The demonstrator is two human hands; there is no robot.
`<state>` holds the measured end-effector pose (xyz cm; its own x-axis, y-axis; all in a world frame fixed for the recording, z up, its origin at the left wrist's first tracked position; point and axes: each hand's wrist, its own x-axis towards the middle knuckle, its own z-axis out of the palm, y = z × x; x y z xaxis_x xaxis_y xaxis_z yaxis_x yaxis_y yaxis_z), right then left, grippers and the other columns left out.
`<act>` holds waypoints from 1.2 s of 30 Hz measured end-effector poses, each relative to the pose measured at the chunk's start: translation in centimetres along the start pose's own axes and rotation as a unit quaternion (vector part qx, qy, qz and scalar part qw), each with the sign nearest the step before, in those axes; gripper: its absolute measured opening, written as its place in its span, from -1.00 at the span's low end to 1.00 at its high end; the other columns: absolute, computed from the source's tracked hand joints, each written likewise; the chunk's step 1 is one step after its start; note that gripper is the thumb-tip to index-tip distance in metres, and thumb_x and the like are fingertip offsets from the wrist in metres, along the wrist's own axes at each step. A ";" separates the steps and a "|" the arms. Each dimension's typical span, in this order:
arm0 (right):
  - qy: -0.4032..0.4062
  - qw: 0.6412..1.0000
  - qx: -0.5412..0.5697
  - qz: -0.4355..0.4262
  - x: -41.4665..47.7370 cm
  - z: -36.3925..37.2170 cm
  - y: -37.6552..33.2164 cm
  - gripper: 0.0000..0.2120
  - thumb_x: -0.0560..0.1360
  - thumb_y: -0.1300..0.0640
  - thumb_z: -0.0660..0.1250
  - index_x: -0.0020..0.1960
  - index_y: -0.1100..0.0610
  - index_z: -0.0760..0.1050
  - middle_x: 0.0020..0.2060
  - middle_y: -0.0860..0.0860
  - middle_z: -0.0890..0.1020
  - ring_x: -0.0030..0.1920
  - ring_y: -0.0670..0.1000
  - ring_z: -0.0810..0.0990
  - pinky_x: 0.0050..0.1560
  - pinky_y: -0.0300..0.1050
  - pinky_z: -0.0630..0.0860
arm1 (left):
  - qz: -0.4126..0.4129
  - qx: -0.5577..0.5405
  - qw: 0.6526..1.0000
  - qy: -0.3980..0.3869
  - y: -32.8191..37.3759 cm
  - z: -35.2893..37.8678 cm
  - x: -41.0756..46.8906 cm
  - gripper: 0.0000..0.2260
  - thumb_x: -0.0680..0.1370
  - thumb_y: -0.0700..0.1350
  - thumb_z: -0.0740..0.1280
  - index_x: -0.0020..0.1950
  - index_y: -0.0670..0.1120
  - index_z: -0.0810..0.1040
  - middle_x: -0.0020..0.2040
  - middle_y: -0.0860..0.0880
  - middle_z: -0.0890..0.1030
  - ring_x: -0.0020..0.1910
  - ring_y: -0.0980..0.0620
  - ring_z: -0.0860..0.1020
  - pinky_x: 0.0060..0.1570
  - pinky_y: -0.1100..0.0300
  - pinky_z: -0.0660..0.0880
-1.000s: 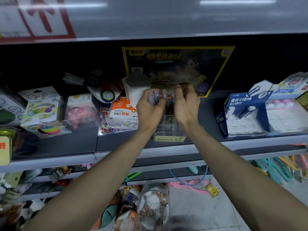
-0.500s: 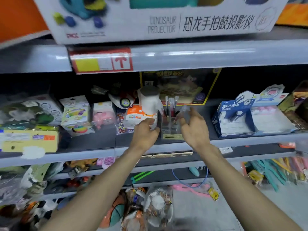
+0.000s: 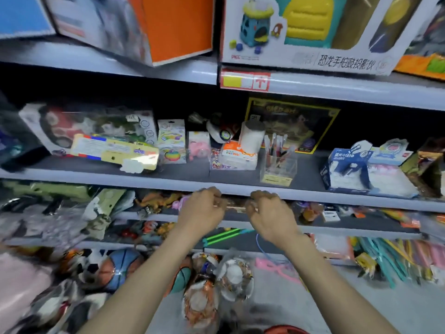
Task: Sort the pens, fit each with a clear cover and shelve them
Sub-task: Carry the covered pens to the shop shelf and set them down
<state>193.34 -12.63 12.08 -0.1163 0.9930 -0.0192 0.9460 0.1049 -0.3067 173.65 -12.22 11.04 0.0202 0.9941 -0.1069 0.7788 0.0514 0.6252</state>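
While both hands hang in front of the shelving, the pens [image 3: 276,146] stand upright in a clear holder [image 3: 278,170] on the middle shelf [image 3: 144,181], above and slightly right of the hands and well apart from them. The left hand [image 3: 201,211] and the right hand [image 3: 270,213] are side by side with a gap between them, backs toward the camera, just below that shelf's grey front lip. The fingers of each are loosely curled and a little apart, and nothing shows in either hand, though motion blur softens the fingertips. The blur also hides whether the pens carry covers. A white roll with a dark top [image 3: 251,137] stands just left of the holder, behind an orange and white pack [image 3: 237,154]. A dark box with a yellow border [image 3: 295,121] leans at the back behind the pens. Further right on the same shelf sits a blue and white display box [image 3: 346,165]. On the shelf above, a large white toy box with a yellow and teal picture [image 3: 313,32] stands beside an orange box [image 3: 178,25], and a red and yellow price tag [image 3: 244,80] is fixed to that shelf's edge. Below the hands lie green sticks [image 3: 224,236] and, lower left, toy balls in clear bags [image 3: 120,266].
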 end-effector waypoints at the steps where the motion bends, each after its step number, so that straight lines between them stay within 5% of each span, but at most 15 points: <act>1: -0.005 1.000 -0.008 -0.016 -1.0 0.5 -1.2 -0.70 0.61 -0.02 0.19 0.22 0.12 0.53 0.16 0.15 0.64 0.21 0.24 0.57 0.09 0.07 0.53 | -0.011 -0.001 1.000 0.003 -1.2 -0.7 -1.7 -0.78 0.55 0.02 0.32 0.17 0.06 0.64 0.13 -0.02 0.70 0.13 -0.12 0.64 0.11 0.01 0.60; 5: -0.045 0.995 -0.034 -0.077 -4.8 3.1 -6.3 -0.64 0.63 -0.08 0.16 0.31 0.07 0.51 0.23 0.11 0.62 0.25 0.20 0.55 0.15 0.02 0.51 | -0.085 0.007 0.996 0.039 -6.4 -2.5 -8.8 -0.74 0.58 0.03 0.32 0.23 0.04 0.63 0.15 -0.05 0.70 0.15 -0.16 0.63 0.07 0.02 0.59; 9: -0.078 0.981 -0.042 -0.173 -7.8 6.1 -11.5 -0.66 0.64 -0.07 0.16 0.28 0.09 0.49 0.18 0.09 0.61 0.22 0.18 0.55 0.13 0.03 0.49 | -0.170 -0.004 0.983 0.068 -12.0 -3.0 -15.8 -0.77 0.48 0.14 0.22 -0.02 0.07 0.58 -0.11 0.03 0.69 -0.06 -0.11 0.66 -0.13 -0.01 0.61; 12: -0.104 0.964 -0.039 -0.243 -9.3 8.4 -15.2 -0.66 0.62 -0.08 0.19 0.27 0.09 0.51 0.16 0.08 0.62 0.21 0.17 0.57 0.14 0.04 0.51 | -0.225 -0.010 0.968 0.112 -14.4 -3.6 -20.7 -0.81 0.52 0.09 0.24 -0.03 0.03 0.57 -0.13 -0.02 0.63 -0.02 -0.16 0.63 -0.16 0.07 0.54; 18: -0.137 0.911 -0.029 -0.387 -11.2 12.2 -21.0 -0.67 0.62 -0.07 0.18 0.23 0.09 0.55 0.12 0.05 0.64 0.18 0.12 0.58 0.15 0.03 0.52 | -0.386 -0.039 0.900 0.199 -16.6 -4.3 -28.0 -0.83 0.49 0.11 0.33 -0.03 0.06 0.59 -0.24 -0.01 0.64 -0.27 -0.09 0.62 -0.20 0.06 0.59; 21: -0.171 0.882 -0.032 -0.437 -12.3 13.9 -23.3 -0.65 0.62 -0.10 0.16 0.24 0.08 0.54 0.14 0.03 0.63 0.18 0.09 0.57 0.15 0.02 0.53 | -0.458 -0.037 0.855 0.243 -16.9 -4.3 -31.3 -0.84 0.55 0.01 0.30 0.05 0.02 0.62 -0.10 -0.01 0.67 -0.07 -0.12 0.61 -0.21 0.12 0.45; 23: -0.193 0.864 -0.022 -0.464 -13.4 14.9 -24.5 -0.67 0.62 -0.10 0.16 0.20 0.07 0.53 0.11 0.02 0.62 0.17 0.08 0.57 0.09 0.02 0.53 | -0.487 -0.029 0.830 0.271 -17.0 -3.8 -33.5 -0.80 0.56 0.02 0.27 0.12 0.04 0.61 0.01 0.00 0.70 0.04 -0.14 0.63 -0.10 0.04 0.56; 31: -0.274 0.805 -0.027 -0.525 -19.5 19.1 -27.9 -0.74 0.60 -0.04 0.21 0.17 0.04 0.56 0.03 0.00 0.63 0.11 0.08 0.58 0.06 0.02 0.51 | -0.582 -0.083 0.741 0.326 -18.6 -0.9 -40.7 -0.76 0.57 0.01 0.28 0.18 0.05 0.64 0.05 0.08 0.69 -0.01 0.01 0.63 -0.07 0.08 0.59; 36: -0.287 0.803 -0.027 -0.521 -21.9 22.3 -33.5 -0.76 0.53 -0.05 0.18 0.02 0.05 0.55 -0.10 0.01 0.62 -0.02 0.10 0.59 -0.04 0.03 0.48 | -0.612 -0.109 0.707 0.338 -23.3 -1.6 -45.4 -0.75 0.56 0.02 0.25 0.19 0.09 0.62 0.05 0.14 0.65 -0.05 0.07 0.62 -0.08 0.10 0.58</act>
<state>157.42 -39.09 1.61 -0.9595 0.1775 -0.2186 0.2539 0.8811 -0.3989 153.55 -58.38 2.59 -0.9465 0.0067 -0.3227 -0.1630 0.8530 0.4958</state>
